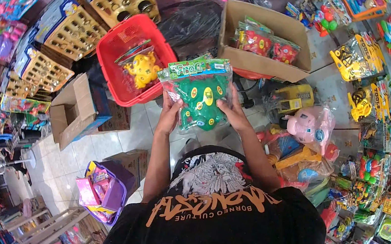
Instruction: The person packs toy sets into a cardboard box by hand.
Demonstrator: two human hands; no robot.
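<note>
Between my two hands is a green frog toy (200,104) in a clear plastic bag with a printed "Frog" header card. My left hand (171,111) grips the bag's left side, thumb on the front. On the opposite side my right hand (233,111) holds it the same way; the fingers behind the bag are hidden. Just left of the bag stands a red plastic basket (109,62) with a yellow bagged frog toy (142,68) inside. Beyond the bag, a cardboard box (263,64) contains red bagged toys (256,41).
An open cardboard carton (63,123) and a purple bin (120,196) of pink packages stand on the tiled floor at left. A pink ride-on toy (307,124) and a yellow toy vehicle (294,98) are at right. Packaged toys hang along both sides. A wooden ladder (48,226) is at lower left.
</note>
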